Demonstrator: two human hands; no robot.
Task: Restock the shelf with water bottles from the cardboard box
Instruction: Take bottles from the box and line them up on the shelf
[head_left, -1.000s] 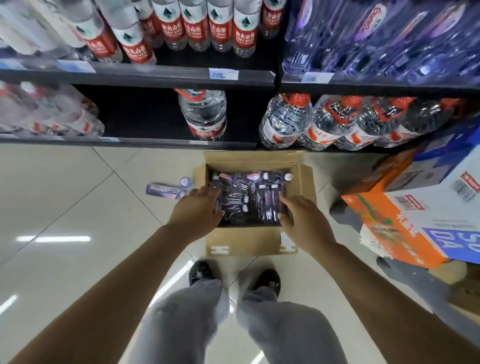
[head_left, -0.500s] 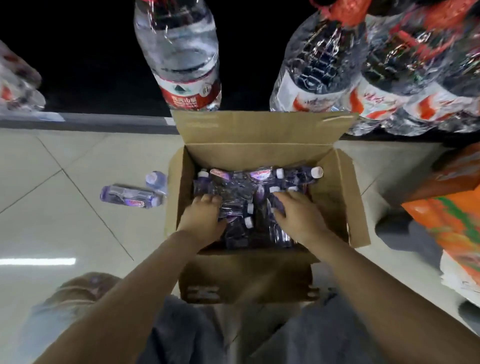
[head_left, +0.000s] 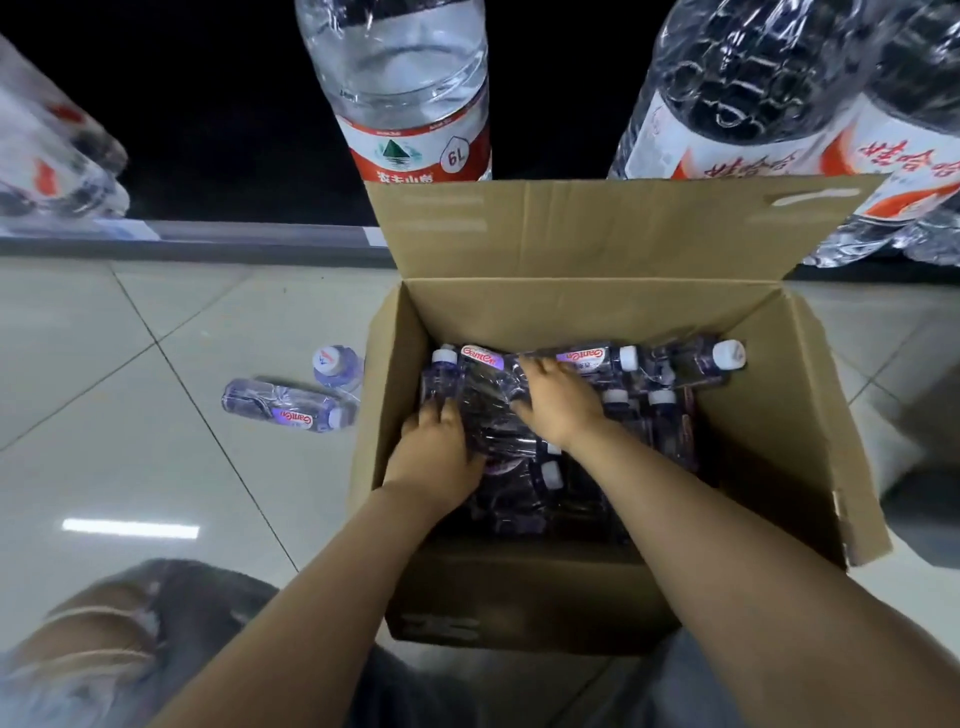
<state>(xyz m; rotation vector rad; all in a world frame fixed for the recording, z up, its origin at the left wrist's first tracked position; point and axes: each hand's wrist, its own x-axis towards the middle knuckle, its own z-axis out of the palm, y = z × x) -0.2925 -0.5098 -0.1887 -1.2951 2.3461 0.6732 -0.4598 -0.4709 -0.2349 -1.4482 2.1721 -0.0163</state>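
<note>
An open cardboard box stands on the floor right in front of me, its back flap upright. Inside lie several small purple-tinted water bottles with white caps. Both my hands are down in the box on one bottle lying at the left side. My left hand curls around its near end. My right hand presses on it from the right, fingers spread over its top. The bottle still rests among the others.
Two small bottles sit on the tiled floor left of the box, one lying, one upright. The low shelf edge runs behind, holding large water jugs and wrapped bottles. My knee is at lower left.
I have crouched close to the box, so it fills the view. My hands went from the box rim down onto the bottles, and my right hand crossed toward the left side.
</note>
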